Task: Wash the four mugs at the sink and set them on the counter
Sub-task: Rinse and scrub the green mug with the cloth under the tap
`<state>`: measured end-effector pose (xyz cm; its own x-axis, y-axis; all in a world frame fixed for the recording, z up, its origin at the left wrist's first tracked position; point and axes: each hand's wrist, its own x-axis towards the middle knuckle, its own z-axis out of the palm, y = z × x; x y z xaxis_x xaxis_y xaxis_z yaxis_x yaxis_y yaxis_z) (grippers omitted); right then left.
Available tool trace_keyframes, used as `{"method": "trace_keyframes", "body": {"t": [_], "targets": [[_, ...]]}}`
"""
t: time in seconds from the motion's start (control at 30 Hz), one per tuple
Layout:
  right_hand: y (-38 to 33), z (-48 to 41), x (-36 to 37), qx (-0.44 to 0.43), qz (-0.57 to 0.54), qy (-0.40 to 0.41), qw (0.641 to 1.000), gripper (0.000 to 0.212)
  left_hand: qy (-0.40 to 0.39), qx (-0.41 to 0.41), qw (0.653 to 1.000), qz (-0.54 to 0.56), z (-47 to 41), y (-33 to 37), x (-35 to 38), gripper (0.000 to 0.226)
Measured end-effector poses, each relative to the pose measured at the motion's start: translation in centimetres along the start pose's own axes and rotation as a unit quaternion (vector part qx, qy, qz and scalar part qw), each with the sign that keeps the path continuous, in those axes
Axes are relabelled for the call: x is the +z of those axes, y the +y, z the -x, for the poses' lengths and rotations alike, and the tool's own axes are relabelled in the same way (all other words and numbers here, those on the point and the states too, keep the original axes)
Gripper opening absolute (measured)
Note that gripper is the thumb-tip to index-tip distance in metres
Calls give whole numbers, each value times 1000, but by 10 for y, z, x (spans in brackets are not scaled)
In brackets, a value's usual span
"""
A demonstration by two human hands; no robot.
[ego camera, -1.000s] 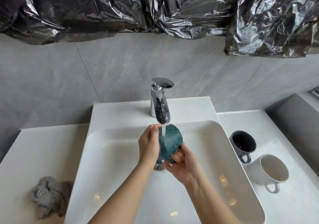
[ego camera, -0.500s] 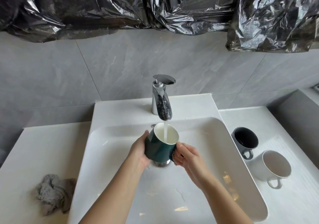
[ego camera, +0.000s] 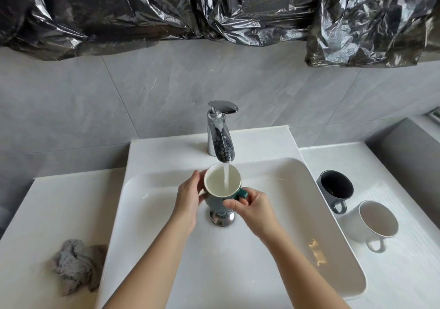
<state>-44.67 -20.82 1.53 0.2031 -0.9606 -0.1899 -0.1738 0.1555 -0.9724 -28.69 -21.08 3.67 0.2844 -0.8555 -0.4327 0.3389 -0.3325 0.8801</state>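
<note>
Green mug (ego camera: 214,186): sitting upright at frame centre, inside the sink (ego camera: 281,189) outline, directly above the chrome drain (ego camera: 221,218); cannot tell whether touching the drain or hanging just over it. Taking the water stream (ego camera: 226,175) from the chrome tap (ego camera: 220,139) straight into its pale inside. Showing a dark green outside, handle pointing toward the right of frame

Left hand (ego camera: 189,199): wrapping the mug's left wall, fingers curling round the body, thumb lying up by the rim. Gripping, not just touching

Right hand (ego camera: 257,209): closing round the green handle, one digit lying across the mug's near side. Holding too, narrow pinch

Dark mug (ego camera: 335,187): standing upright on the counter (ego camera: 409,273) right of the basin, mid-right of frame, handle pointing toward the bottom edge. White mug (ego camera: 375,223): standing just below and right of it, near, apparently not touching, handle also pointing down-frame. Counting three mugs in view

Grey cloth (ego camera: 76,265): lying crumpled on the counter at lower left of frame, just beside the basin edge

Black plastic sheeting (ego camera: 214,6): hanging crinkled across the whole top of frame, above grey wall tiles (ego camera: 142,94)
</note>
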Motion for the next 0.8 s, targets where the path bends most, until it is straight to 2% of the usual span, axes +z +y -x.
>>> {"method": "trace_keyframes", "body": {"t": [0.07,0.2,0.33,0.43,0.47,0.5,0.53,0.57,0.6,0.67,0.73,0.8], "targets": [[5,5,0,4,10,-4,1000,59,13,-3,1000,-12,-1,2,-6,37],[7,2,-4,16,-22,46,999,57,-1,4,1000,-18,2,-1,-9,33],[0,2,1,-3,2,16,1000,57,-36,33,997,-51,8,0,0,30],[3,6,-5,-5,8,24,1000,56,-87,23,993,-75,8,1,2,31],[4,5,-6,-6,12,26,1000,57,-101,33,990,-88,9,0,2,30],[5,4,-7,-9,22,24,999,56,-104,79,983,-128,10,-2,1,26],[5,3,-9,-13,40,17,999,53,-93,158,964,-192,10,-5,-2,23],[6,2,-10,-19,63,8,998,49,-68,254,928,-265,9,-10,-7,25],[6,2,-11,-27,84,-1,996,47,-48,346,875,-336,7,-14,-14,29],[6,4,-14,-41,118,-14,992,49,-63,490,747,-445,1,-18,-28,35],[5,4,-17,-45,138,-17,989,49,-98,566,630,-523,-4,-12,-40,39],[5,2,-20,-41,143,-15,989,47,-154,574,534,-602,-6,-5,-46,39]]}}
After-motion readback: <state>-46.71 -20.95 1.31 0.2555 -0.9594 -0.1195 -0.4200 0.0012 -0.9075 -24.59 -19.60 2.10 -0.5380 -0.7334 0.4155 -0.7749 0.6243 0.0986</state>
